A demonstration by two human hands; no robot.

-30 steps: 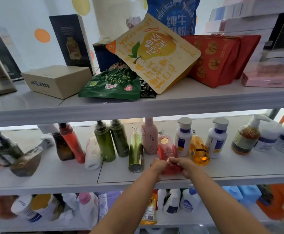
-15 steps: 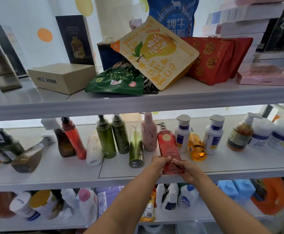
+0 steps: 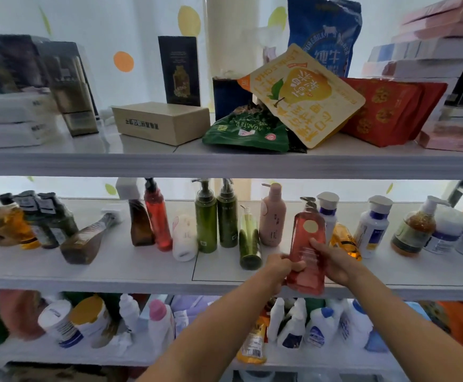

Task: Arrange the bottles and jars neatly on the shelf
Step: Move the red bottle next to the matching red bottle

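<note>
A red pump bottle (image 3: pixel 307 241) with a round gold label is held upright at the front of the middle shelf (image 3: pixel 114 274). My left hand (image 3: pixel 282 267) grips its lower left side and my right hand (image 3: pixel 332 260) grips its right side. Behind it stand a pink bottle (image 3: pixel 273 216), two dark green pump bottles (image 3: pixel 216 216) and white bottles with blue bands (image 3: pixel 373 224). A light green bottle (image 3: pixel 249 241) leans forward, an orange bottle (image 3: pixel 346 241) tilts behind my right hand, and a white bottle (image 3: pixel 184 235) leans.
A brown bottle (image 3: pixel 87 241) lies tilted at the left near dark jars (image 3: pixel 45 219). The upper shelf (image 3: pixel 224 164) carries snack bags and boxes. The lower shelf holds several white bottles (image 3: pixel 307 323) and tubs. Bare shelf surface lies in front of the left bottles.
Both hands have raised the red bottle from lying low on the shelf to upright, and it now sits a little nearer the shelf's front edge.
</note>
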